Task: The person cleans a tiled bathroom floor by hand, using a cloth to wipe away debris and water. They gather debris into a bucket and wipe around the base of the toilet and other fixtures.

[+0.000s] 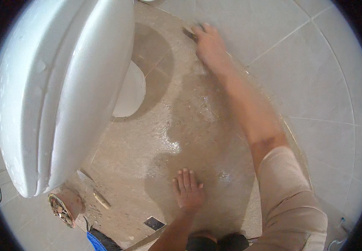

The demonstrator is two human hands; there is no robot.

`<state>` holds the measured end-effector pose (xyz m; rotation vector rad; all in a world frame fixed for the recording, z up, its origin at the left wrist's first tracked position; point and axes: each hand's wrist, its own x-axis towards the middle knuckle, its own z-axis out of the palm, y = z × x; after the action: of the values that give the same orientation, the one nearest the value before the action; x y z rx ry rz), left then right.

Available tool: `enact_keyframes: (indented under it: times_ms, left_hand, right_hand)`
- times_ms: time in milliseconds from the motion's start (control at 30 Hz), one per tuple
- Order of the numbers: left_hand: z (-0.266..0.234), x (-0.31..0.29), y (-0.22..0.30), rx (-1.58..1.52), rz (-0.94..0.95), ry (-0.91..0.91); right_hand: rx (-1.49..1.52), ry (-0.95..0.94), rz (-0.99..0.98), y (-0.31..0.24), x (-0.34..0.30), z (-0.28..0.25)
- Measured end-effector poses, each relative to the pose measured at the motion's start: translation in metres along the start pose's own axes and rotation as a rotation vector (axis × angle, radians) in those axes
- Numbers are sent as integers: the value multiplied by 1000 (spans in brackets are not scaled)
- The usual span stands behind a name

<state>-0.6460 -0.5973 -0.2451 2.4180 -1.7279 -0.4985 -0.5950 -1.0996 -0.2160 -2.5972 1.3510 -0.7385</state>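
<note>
My left hand lies flat on the wet, dirt-smeared tile floor, fingers stretched out and pressing on nothing else. Farther away and to the right, my right arm reaches out at full length. At its end my right hand is closed around a small dark tool, held low against the floor. Its working end is blurred and partly covered by the fingers, so I cannot make out its exact kind. Brown water film and glossy patches spread between the two hands.
A large white glossy fixture on a round base fills the left. Near it stand a bucket of rubble and a trowel with a wooden handle. A dark square drain and a thin metal trim edge the floor.
</note>
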Motion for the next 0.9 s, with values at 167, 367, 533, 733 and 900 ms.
enact_keyframes:
  times_ms: [167,367,533,733,900]
  left_hand:
    - [-8,4,7,-40,-11,-78]
    - [-4,-3,-4,-3,-26,16]
    - [-2,-1,-3,-13,-6,15]
    - [-16,4,6,-66,-6,8]
    - [-24,9,22,-5,-26,-56]
  right_hand:
    - [-207,-280,-105,10,42,29]
    - [153,-616,42,-79,-81,-10]
    - [684,-72,300,-16,-193,-62]
    - [-295,95,611,25,-223,-88]
    - [202,-50,254,-90,-221,-32]
